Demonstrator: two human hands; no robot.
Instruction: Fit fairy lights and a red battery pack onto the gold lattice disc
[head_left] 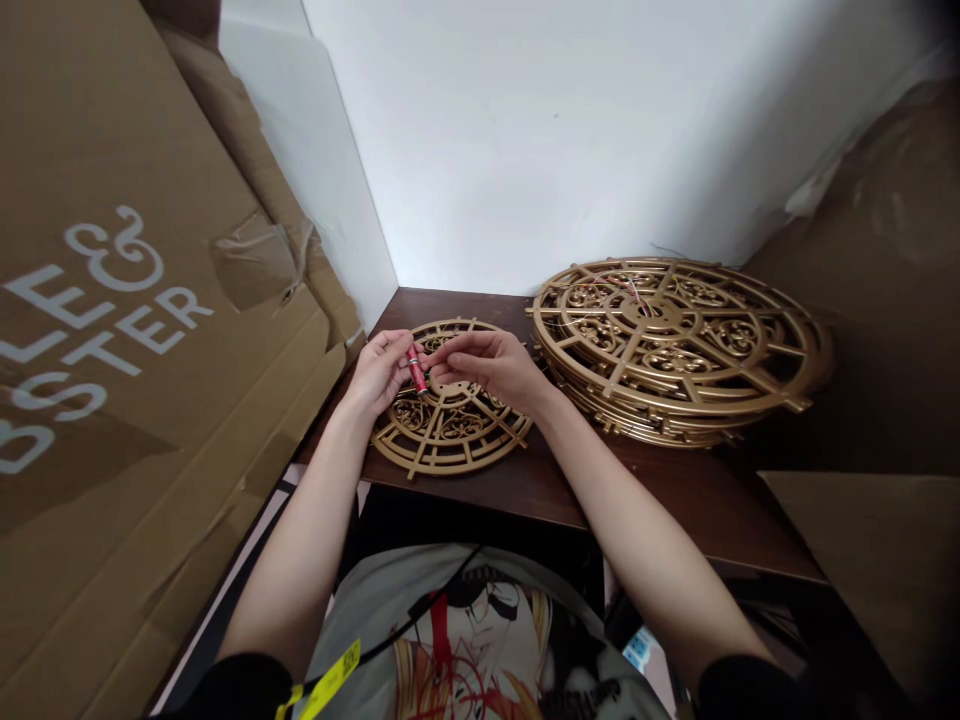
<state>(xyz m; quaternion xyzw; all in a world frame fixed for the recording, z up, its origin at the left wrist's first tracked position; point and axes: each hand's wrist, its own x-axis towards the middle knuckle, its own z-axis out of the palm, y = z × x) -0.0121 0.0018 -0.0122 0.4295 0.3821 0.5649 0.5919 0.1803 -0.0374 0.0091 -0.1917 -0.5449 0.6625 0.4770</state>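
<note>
Between the fingers and thumb of my left hand [381, 372] is a small red tube [417, 372] with silvery bands, tilted downward. My right hand [487, 365] is just to the right of the tube, its thumb and fingertips pinched together. Whether anything lies in that pinch is too small to make out. Beneath both hands, a round gold openwork panel [456, 455] with scroll patterns and spokes lies flat on the dark brown table [547, 490]. My hands cover part of its upper half.
On the right stands a stack of similar gold round panels [675, 345], with thin wires on top. A large cardboard box [112, 400] with white lettering rises on the left. More cardboard [885, 560] is at the right. A white wall [540, 150] closes off the back.
</note>
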